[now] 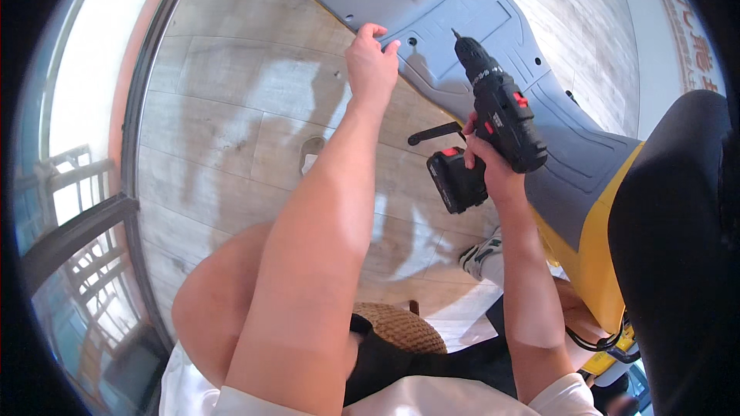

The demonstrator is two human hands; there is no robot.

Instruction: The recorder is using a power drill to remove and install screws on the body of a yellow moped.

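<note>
from my remote view, a pale plank floor (223,108) spreads below, with a dark-framed glass pane (77,108) at left. a long grey panel (470,19) with moulded recesses and small dark holes runs from the top toward the right, meeting yellow bodywork (609,239). my right hand (497,169) is clamped around the grip of a black drill (505,119), its bit angled up and left over the panel; i cannot tell whether the tip touches. my left hand (372,69) is at the panel's edge, thumb and forefinger apart. on the floor, a small oval shape (312,146) has something white in it, too unclear to name. my forearm and knee partly hide a woven seat (401,327); a large black form (671,246) is cut off at right.
</note>
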